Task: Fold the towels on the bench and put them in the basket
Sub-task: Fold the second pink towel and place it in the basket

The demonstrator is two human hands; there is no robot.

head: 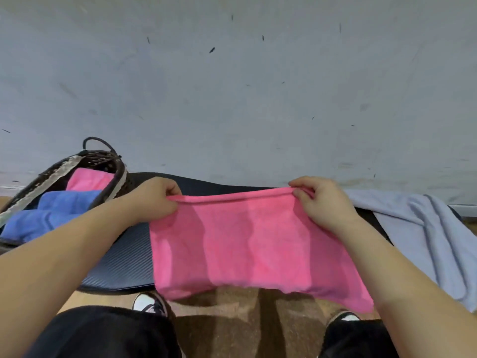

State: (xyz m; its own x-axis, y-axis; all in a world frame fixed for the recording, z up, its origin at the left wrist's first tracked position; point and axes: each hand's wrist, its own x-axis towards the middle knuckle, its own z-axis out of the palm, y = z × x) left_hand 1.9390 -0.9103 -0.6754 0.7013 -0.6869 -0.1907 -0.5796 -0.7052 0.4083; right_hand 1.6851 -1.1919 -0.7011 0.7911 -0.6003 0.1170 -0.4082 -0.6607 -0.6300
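Pink towel held doubled over the bench

Terry cloth, bright pink and soft-napped, makes up the pink towel stretched between both hands. It is doubled over, with two hemmed edges meeting along its top, and it hangs as a broad rectangle whose lower part drapes past the front edge of the bench toward the floor. The left hand has its fingers curled closed around the upper left corner, thumb on top of the hem. The right hand pinches the upper right corner, thumb and fingertips pressed together on the two layers.

The bench is dark, padded and finely ribbed, with a rounded front lip. At its left end sits the basket, oval and woven of dark wicker, with a pale lace-like trim along the rim and a thin looped handle at the far side. Inside it lie a folded blue towel, plush and thick, and behind it a folded pink one.

On the right end of the bench a pale blue-grey towel lies unfolded and rumpled, its hemmed edge trailing over the front.

Below, black trousers and two dark-and-white shoes stand on a brown, speckled floor. A scuffed grey wall fills the background.
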